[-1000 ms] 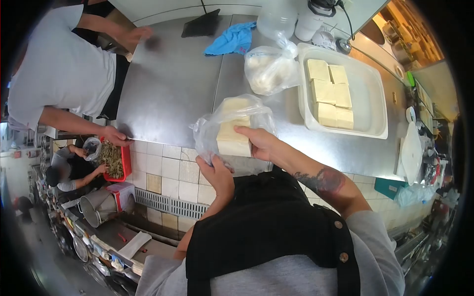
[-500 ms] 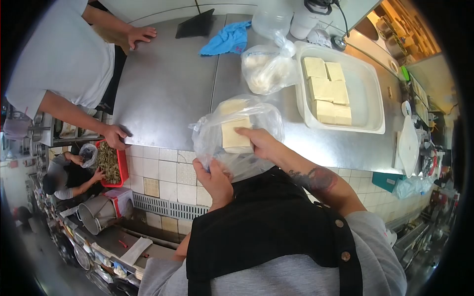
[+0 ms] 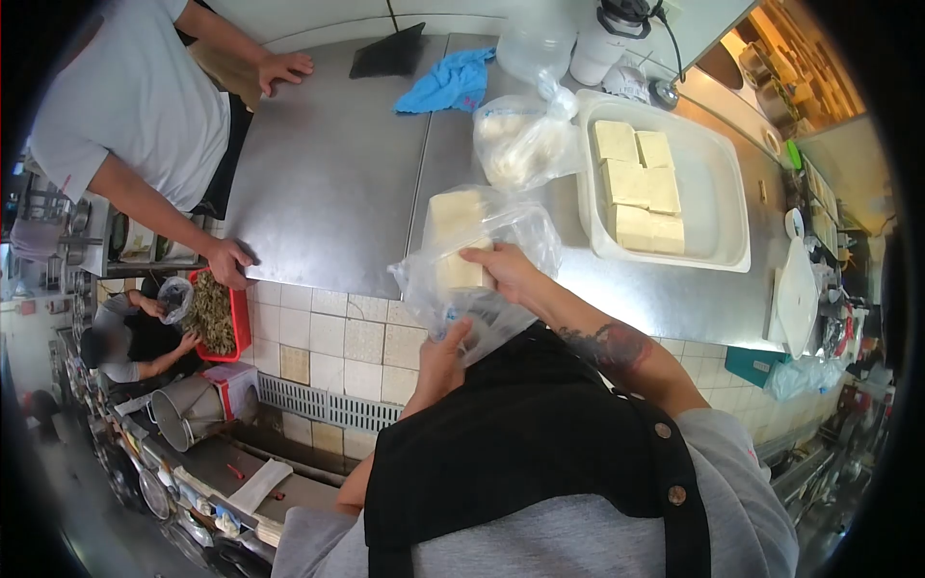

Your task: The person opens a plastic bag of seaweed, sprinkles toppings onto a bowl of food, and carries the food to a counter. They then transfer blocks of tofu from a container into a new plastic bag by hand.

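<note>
Pale blocks that look like tofu (image 3: 460,223) lie end to end in a clear plastic bag (image 3: 528,231) at the front edge of the steel table. My right hand (image 3: 503,273) grips the nearer block from the right, its thumb on top and its other fingers hidden below. Lower down, my left hand (image 3: 443,358) is closed on the gathered near edge of the bag. To the right, a white tub (image 3: 718,197) contains several more such blocks, in two columns along its left side.
Behind the bag sits a tied plastic bag (image 3: 525,154) with white contents. A blue cloth (image 3: 448,82) and a black object (image 3: 387,53) lie farther back. At left, a co-worker's hands (image 3: 229,263) rest on the steel table (image 3: 328,164). Another person works at a red bin (image 3: 238,323).
My left hand has moved right and slightly down, drawing the bag's near edge with it. The bag has shifted right, off the far block. My right hand has stayed at the near block.
</note>
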The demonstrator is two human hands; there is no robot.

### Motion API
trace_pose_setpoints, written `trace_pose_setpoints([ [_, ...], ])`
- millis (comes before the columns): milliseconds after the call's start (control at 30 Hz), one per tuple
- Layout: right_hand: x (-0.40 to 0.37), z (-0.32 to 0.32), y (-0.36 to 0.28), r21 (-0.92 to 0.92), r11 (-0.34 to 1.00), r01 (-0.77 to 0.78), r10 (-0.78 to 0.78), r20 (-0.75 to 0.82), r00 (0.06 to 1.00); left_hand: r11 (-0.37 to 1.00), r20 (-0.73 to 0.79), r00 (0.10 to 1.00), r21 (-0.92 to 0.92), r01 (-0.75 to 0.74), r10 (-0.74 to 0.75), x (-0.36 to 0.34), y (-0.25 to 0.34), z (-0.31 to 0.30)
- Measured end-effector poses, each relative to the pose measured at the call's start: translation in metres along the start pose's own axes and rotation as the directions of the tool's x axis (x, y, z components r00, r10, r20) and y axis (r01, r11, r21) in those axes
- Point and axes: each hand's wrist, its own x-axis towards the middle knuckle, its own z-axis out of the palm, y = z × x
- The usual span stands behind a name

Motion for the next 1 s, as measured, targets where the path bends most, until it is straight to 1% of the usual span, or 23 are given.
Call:
trace_pose_setpoints([
  [33,-0.001,0.001,-0.002,-0.007,1.000,-0.013,0.013,-0.005,1.000,1.000,0.004,1.000,0.000,-0.003,0.003,0.002,-0.002,0.001],
  [67,-0.001,0.001,0.000,-0.010,1.000,-0.006,0.006,-0.005,1.000,0.999,-0.001,0.999,-0.014,0.049,-0.049,0.005,-0.004,0.003],
  [100,-0.001,0.002,0.000,-0.105,0.994,0.039,-0.044,-0.043,0.998,0.995,-0.001,0.995,-0.028,0.097,-0.098,0.008,-0.002,0.007],
  [133,0.000,0.002,-0.001,-0.199,0.977,0.079,-0.096,-0.079,0.992,0.995,0.008,0.996,-0.027,0.092,-0.092,0.008,-0.001,0.011],
  [167,0.002,0.000,-0.004,-0.200,0.976,0.087,-0.105,-0.081,0.991,0.998,-0.028,0.998,-0.006,0.062,-0.062,0.007,-0.001,0.013],
  [233,-0.002,0.001,-0.010,-0.561,0.824,0.080,-0.195,-0.149,0.969,0.999,-0.061,0.998,0.018,0.032,-0.031,-0.002,0.006,0.022],
  [267,-0.002,0.000,-0.011,-0.561,0.824,0.081,-0.196,-0.148,0.969,0.998,-0.092,0.996,0.067,0.017,-0.010,-0.009,0.011,0.025],
  [333,-0.001,0.000,-0.012,-0.796,0.588,0.142,-0.317,-0.065,0.946,0.993,-0.126,0.992,0.119,0.001,0.014,-0.012,0.013,0.023],
  [367,0.001,-0.003,-0.008,-0.793,0.592,0.143,-0.315,-0.064,0.947,0.993,-0.106,0.993,0.109,-0.034,0.046,-0.009,0.011,0.018],
  [400,0.001,-0.005,-0.006,-0.875,0.378,0.302,-0.535,0.060,0.843,0.993,-0.085,0.993,0.099,-0.067,0.076,-0.011,0.012,0.018],
  [433,0.000,-0.008,-0.004,-0.907,0.121,0.403,-0.697,0.212,0.685,0.993,-0.086,0.994,0.104,-0.063,0.072,-0.013,0.012,0.019],
  [467,0.001,-0.013,-0.007,-0.909,0.126,0.398,-0.698,0.204,0.687,0.987,-0.069,0.989,0.109,-0.121,0.129,-0.014,0.013,0.023],
  [500,-0.008,-0.008,-0.026,-0.954,0.131,0.271,-0.506,0.171,0.846,0.977,-0.044,0.981,0.112,-0.181,0.186,-0.015,0.014,0.028],
  [533,-0.014,-0.006,-0.037,-0.984,0.107,0.140,-0.288,0.105,0.952,0.978,-0.033,0.983,0.115,-0.175,0.180,-0.013,0.012,0.029],
  [567,-0.014,-0.008,-0.036,-0.986,0.110,0.128,-0.297,0.090,0.950,0.972,-0.029,0.983,0.159,-0.172,0.179,-0.011,0.009,0.028],
  [633,-0.011,-0.013,-0.036,-0.977,0.035,0.212,-0.350,0.187,0.918,0.964,-0.004,0.984,0.205,-0.171,0.176,-0.007,0.005,0.032],
  [700,-0.013,-0.017,-0.036,-0.973,0.037,0.228,-0.376,0.198,0.905,0.888,-0.064,0.971,0.421,-0.182,0.230,-0.006,-0.001,0.033],
  [767,-0.022,-0.015,-0.030,-0.966,0.039,0.256,-0.392,0.221,0.893,0.879,-0.097,0.973,0.455,-0.145,0.210,-0.004,-0.003,0.028],
  [800,-0.036,-0.009,-0.028,-0.967,-0.029,0.251,-0.471,0.235,0.850,0.869,-0.139,0.972,0.484,-0.100,0.189,-0.004,-0.006,0.026],
  [833,-0.046,-0.005,-0.025,-0.966,-0.097,0.240,-0.543,0.254,0.800,0.869,-0.141,0.972,0.485,-0.099,0.189,-0.003,-0.008,0.027],
  [900,-0.051,-0.005,-0.016,-0.967,-0.074,0.246,-0.497,0.249,0.831,0.945,-0.287,0.935,0.305,-0.116,0.208,-0.002,-0.008,0.030],
  [967,-0.049,-0.005,-0.013,-0.967,-0.050,0.250,-0.453,0.245,0.857,0.925,-0.264,0.932,0.348,-0.150,0.250,-0.004,-0.004,0.033],
  [1000,-0.048,-0.006,-0.011,-0.954,-0.129,0.272,-0.484,0.300,0.822,0.905,-0.239,0.929,0.388,-0.176,0.283,-0.006,-0.004,0.032],
])
